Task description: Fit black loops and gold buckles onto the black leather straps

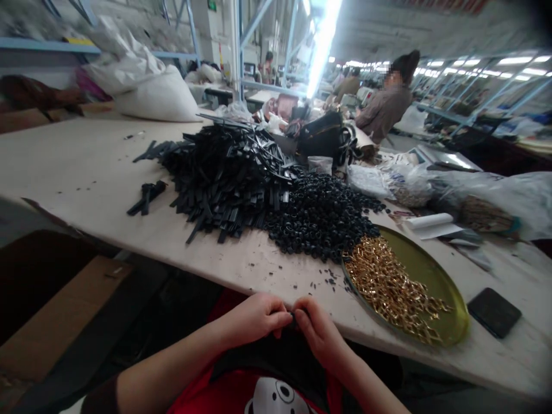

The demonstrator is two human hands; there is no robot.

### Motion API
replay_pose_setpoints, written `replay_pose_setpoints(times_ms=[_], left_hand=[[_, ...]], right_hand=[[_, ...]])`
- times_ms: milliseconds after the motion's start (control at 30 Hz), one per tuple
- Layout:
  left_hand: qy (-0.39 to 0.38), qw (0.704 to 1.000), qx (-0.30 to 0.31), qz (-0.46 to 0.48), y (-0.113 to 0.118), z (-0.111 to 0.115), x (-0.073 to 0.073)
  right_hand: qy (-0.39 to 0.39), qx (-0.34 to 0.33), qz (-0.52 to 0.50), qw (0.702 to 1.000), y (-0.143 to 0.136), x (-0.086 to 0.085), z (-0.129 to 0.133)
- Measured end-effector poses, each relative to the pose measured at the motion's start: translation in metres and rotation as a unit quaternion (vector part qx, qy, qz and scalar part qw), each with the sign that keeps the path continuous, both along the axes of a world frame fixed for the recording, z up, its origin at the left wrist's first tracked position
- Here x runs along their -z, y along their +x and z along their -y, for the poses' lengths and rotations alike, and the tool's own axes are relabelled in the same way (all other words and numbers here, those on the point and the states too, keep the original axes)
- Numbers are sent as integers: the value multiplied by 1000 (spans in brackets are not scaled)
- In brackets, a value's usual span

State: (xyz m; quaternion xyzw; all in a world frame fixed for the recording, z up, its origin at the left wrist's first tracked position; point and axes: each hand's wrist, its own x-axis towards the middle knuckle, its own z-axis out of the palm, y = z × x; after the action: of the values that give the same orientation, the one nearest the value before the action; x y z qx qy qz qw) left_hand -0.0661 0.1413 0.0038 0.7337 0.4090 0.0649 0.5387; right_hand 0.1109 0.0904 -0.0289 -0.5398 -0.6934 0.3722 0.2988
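Note:
My left hand [260,317] and my right hand [317,330] meet at the table's front edge, above my lap. Both are closed, fingertips pinched around a small black piece [293,315] that is mostly hidden by the fingers. Beyond them lies a heap of flat black strips [224,178]. A pile of small black loops [323,215] adjoins it on the right. Nearest my right hand is a round golden tray [452,310] holding many small gold-coloured metal fittings [388,282].
A dark phone-like slab [494,311] lies right of the tray. Plastic bags [487,201] and a white paper roll [429,221] sit farther back. A white sack [157,95] stands at the back left. A person [386,103] is beyond the table. A cardboard box [64,310] is below left.

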Motion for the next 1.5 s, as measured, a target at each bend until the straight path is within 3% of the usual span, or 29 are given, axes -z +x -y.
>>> replay_pose_setpoints(times_ms=[133, 300, 500, 633, 767, 933, 1067, 1133, 1200, 1233, 1333, 1433, 1500], left_hand=[[66, 997, 23, -17, 1, -4, 1], [79, 996, -3, -39, 3, -20, 6], [-76, 997, -13, 13, 0, -49, 5], [-82, 996, -9, 26, -4, -62, 7], [-146, 989, 2, 32, -1, -70, 16], [-58, 998, 13, -9, 8, -75, 29], [111, 988, 24, -107, 11, -99, 21], [201, 974, -12, -107, 17, -126, 10], [273, 952, -115, -76, 30, -161, -2], [286, 938, -182, -72, 39, -179, -6], [278, 922, -259, -78, 66, -228, -12], [253, 922, -289, -57, 77, -247, -12], [241, 924, -295, -31, 69, -238, -10]], right_hand=[[33, 53, 27, 998, -6, 12, -6], [54, 68, 1, 996, -16, 26, -26], [60, 79, -20, 995, -17, 41, -51], [44, 78, -49, 995, -19, 47, -59], [13, 109, -89, 990, -25, 51, -60], [-4, 107, -109, 988, -26, 56, -65], [67, 121, 26, 990, -15, 54, -81], [117, 117, 116, 979, -10, 53, -89], [156, 118, 172, 965, -7, 52, -94], [170, 123, 187, 960, -7, 53, -96], [188, 135, 208, 950, -9, 55, -95], [194, 138, 198, 951, -9, 56, -92], [209, 146, 166, 953, -8, 53, -89]])
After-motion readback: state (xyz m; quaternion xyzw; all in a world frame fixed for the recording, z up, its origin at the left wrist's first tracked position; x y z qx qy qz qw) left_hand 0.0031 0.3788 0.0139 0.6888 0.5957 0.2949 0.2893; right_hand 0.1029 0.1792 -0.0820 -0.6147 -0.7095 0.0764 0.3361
